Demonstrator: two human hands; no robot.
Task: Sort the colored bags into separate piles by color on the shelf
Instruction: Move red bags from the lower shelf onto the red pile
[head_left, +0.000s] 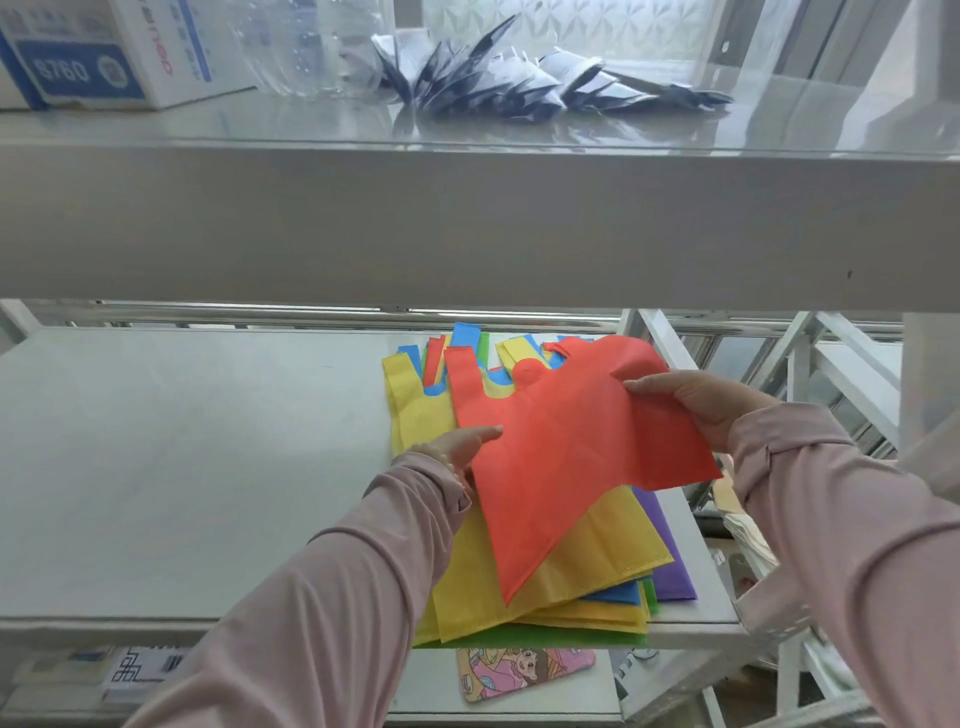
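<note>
1. Where the shelf (182, 467) runs out to its right end, we see the red bag (571, 441) held up, tilted, just over a mixed pile of bags.
2. Our left hand (460, 447) pinches the red bag's left edge, thumb on top, with the other fingers hidden under the fabric.
3. Our right hand (701, 402) grips the bag's right edge, thumb lying over the top and fingers curled beneath.
4. The pile has a yellow bag (587, 566) uppermost; a blue bag (613, 592), a green bag (519, 636) and a purple bag (670, 566) peek out at its near and right sides.
5. Handles in yellow, blue, green and red fan out at the pile's far end.
6. The upper shelf (467, 228) carries a cardboard box (104, 52), a clear plastic container (311, 47) and a spread of dark packets (519, 78).
7. Below the pile, on a lower level, we see a cartoon-printed card (524, 670).
</note>
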